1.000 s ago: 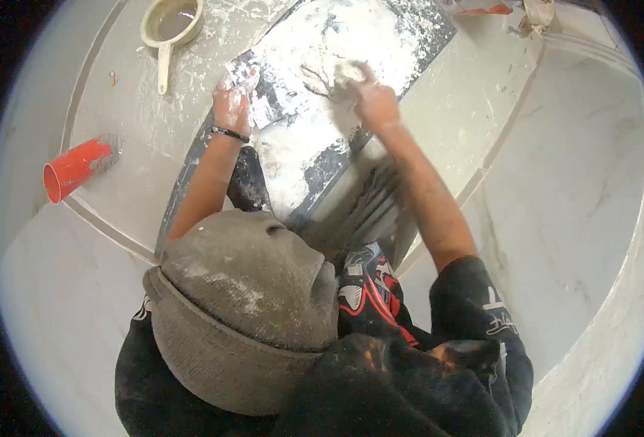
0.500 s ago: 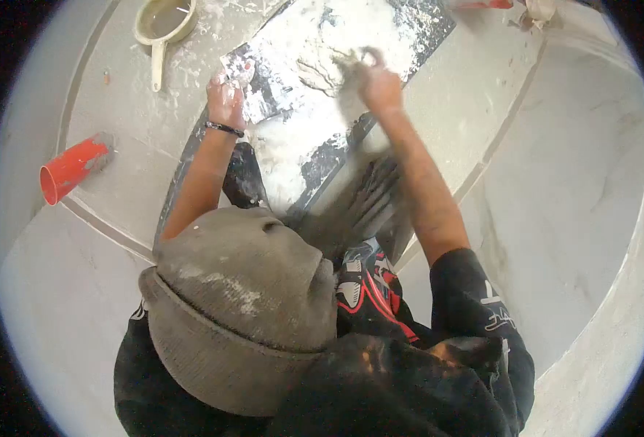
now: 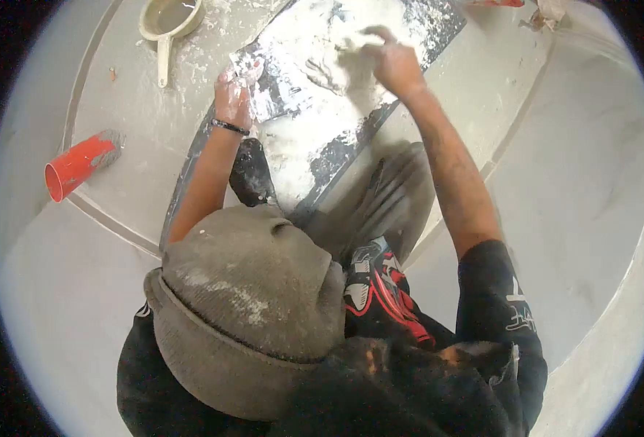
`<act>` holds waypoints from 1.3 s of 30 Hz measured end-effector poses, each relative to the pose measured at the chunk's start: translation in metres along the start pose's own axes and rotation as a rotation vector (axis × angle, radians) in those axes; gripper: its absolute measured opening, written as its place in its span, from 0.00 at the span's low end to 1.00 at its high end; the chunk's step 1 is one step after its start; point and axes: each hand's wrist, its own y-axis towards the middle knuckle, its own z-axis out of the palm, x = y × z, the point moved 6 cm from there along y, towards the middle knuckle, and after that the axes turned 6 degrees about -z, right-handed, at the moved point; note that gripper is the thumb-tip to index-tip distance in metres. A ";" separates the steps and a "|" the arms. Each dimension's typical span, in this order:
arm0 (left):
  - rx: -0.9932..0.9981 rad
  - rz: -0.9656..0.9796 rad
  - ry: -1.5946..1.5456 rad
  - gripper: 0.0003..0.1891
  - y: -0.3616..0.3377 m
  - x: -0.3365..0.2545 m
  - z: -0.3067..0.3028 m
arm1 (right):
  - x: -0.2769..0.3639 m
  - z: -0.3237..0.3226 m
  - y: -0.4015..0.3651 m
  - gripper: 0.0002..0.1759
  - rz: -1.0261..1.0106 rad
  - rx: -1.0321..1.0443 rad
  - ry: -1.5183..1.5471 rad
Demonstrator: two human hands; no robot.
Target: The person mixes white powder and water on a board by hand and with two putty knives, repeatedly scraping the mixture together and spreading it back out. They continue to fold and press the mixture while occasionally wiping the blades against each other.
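A dark board (image 3: 329, 164) lies on the floor, spread with wet white paste (image 3: 289, 156). My left hand (image 3: 233, 98), smeared with white, is closed at the board's left side around the edge or handle of a flat, paste-covered scraper (image 3: 272, 91); its grip is partly hidden. Over the upper part of the board, my right hand (image 3: 394, 64) is held above a mound of paste (image 3: 329, 73). Its fingers are apart and slightly blurred, with no tool visible in them. The fingertips look coated.
A pale handled pot (image 3: 164, 62) stands at the upper left on the paste-spattered floor. An orange-red cylinder (image 3: 78, 167) lies at the left. Part of a red object (image 3: 493, 3) shows at the top right. A grey knit cap (image 3: 245, 284) covers the lower middle of the view.
My right hand has moved right and slightly up, away from the mound, and its fingers have spread. My left hand keeps its hold. The whole view has shifted slightly.
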 end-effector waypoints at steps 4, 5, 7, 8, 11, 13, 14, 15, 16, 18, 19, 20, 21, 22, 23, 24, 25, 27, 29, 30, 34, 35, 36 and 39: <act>-0.091 -0.040 -0.056 0.38 0.004 0.013 -0.004 | 0.017 0.030 0.003 0.20 0.105 0.047 -0.206; -0.097 0.002 -0.075 0.36 0.002 0.011 -0.005 | 0.034 0.032 0.000 0.21 0.032 0.028 -0.178; -0.071 0.049 -0.060 0.35 0.003 0.012 -0.007 | 0.030 0.028 -0.005 0.16 -0.058 0.055 -0.057; -0.038 0.088 -0.047 0.34 0.001 0.014 -0.007 | 0.020 0.019 0.000 0.15 -0.031 0.100 -0.042; -0.005 -0.043 0.023 0.29 0.002 0.019 -0.010 | 0.004 -0.008 0.015 0.16 -0.094 -0.156 -0.054; 0.057 0.233 0.170 0.25 0.002 -0.006 -0.003 | 0.019 0.028 0.007 0.17 0.000 -0.051 -0.156; 0.047 0.246 0.179 0.25 0.003 -0.015 0.000 | 0.023 0.043 0.001 0.17 0.103 0.049 -0.247; -0.005 0.162 0.199 0.25 0.003 -0.017 0.003 | 0.037 0.039 -0.007 0.18 -0.041 0.000 -0.095; -0.054 0.063 0.223 0.26 0.000 -0.017 0.003 | 0.029 0.035 -0.009 0.18 -0.039 -0.004 -0.074; 0.017 0.049 0.322 0.22 0.002 -0.019 0.006 | 0.007 0.014 -0.002 0.12 -0.030 0.086 0.045; -0.001 0.103 0.203 0.20 0.000 -0.016 0.005 | -0.006 0.007 0.004 0.12 -0.059 -0.022 0.007; -0.026 0.171 0.074 0.17 0.001 -0.016 0.005 | -0.007 -0.003 0.010 0.11 -0.088 -0.141 -0.028; -0.171 -0.152 -0.004 0.13 0.006 -0.004 0.000 | -0.007 0.001 0.012 0.10 0.028 -0.114 -0.043; -0.179 -0.138 -0.019 0.13 0.006 -0.010 0.004 | -0.002 0.010 0.012 0.10 0.137 -0.085 -0.059; -0.189 -0.101 0.126 0.15 0.005 -0.022 0.010 | 0.011 0.031 0.008 0.09 0.100 -0.023 -0.124; -0.199 -0.077 0.285 0.17 0.004 -0.029 0.011 | 0.021 0.051 -0.001 0.09 0.073 0.041 -0.173; -0.134 0.074 0.288 0.16 0.003 -0.027 0.008 | 0.030 0.048 -0.008 0.09 -0.036 -0.049 -0.054; -0.092 0.202 0.594 0.15 0.004 -0.035 0.006 | 0.008 0.032 -0.005 0.09 -0.021 -0.025 0.011; 0.003 0.271 0.730 0.14 0.001 -0.043 0.021 | -0.006 -0.012 0.004 0.11 0.004 -0.101 0.124; 0.003 0.283 0.702 0.14 0.003 -0.041 0.022 | -0.016 -0.026 0.011 0.13 0.017 -0.205 0.105; -0.132 -0.023 0.267 0.12 0.014 -0.030 0.027 | -0.021 -0.044 0.007 0.17 0.327 -0.308 0.199; -0.049 0.281 0.712 0.13 0.017 -0.051 0.041 | -0.033 -0.031 -0.002 0.18 0.569 -0.228 0.356; 0.050 0.595 1.145 0.14 0.014 -0.060 0.058 | -0.040 -0.019 -0.005 0.18 0.567 -0.220 0.363; 0.004 0.358 1.211 0.20 0.032 -0.044 0.073 | -0.028 -0.018 -0.019 0.22 0.648 -0.233 0.463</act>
